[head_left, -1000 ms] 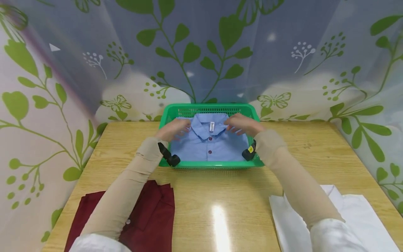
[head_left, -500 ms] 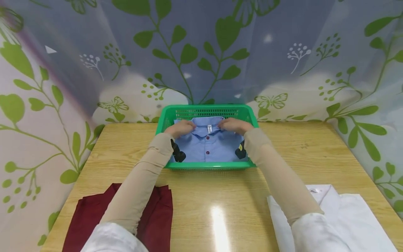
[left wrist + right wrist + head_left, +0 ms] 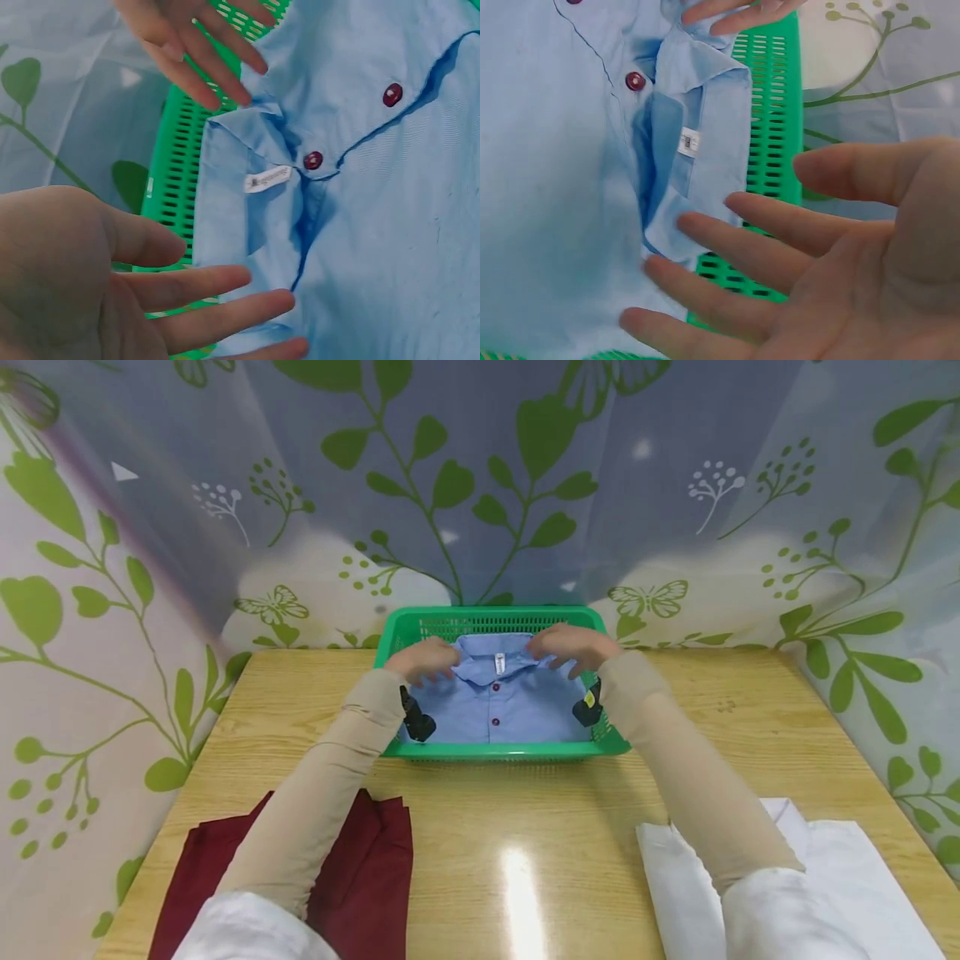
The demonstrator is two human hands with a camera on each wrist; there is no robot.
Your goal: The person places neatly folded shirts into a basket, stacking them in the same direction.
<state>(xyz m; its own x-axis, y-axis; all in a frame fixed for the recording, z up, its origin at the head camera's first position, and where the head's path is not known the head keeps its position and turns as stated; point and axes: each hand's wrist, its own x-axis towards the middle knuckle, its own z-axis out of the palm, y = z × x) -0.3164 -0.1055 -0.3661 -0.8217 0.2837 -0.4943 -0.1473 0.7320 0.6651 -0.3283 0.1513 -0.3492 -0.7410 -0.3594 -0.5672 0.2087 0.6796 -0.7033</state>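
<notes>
A folded light blue shirt [image 3: 498,702] with dark red buttons lies in a green plastic basket [image 3: 495,747] at the far middle of the table. My left hand [image 3: 423,658] hovers just over the collar's left side, fingers straight and spread [image 3: 217,300]. On the collar's other side my right hand [image 3: 573,647] is held the same way, fingers straight [image 3: 735,247], holding nothing. The collar with its white label [image 3: 266,178] lies between the two hands, and the same label [image 3: 689,141] shows in the right wrist view.
A dark red garment [image 3: 360,868] lies at the near left of the wooden table [image 3: 517,827], under my left forearm. A white garment [image 3: 847,877] lies at the near right. Leaf-patterned curtains close in the back and sides.
Both hands have lifted a little off the shirt collar and opened; half a second ago they were lower and pressed on it. The shirt stays in the basket.
</notes>
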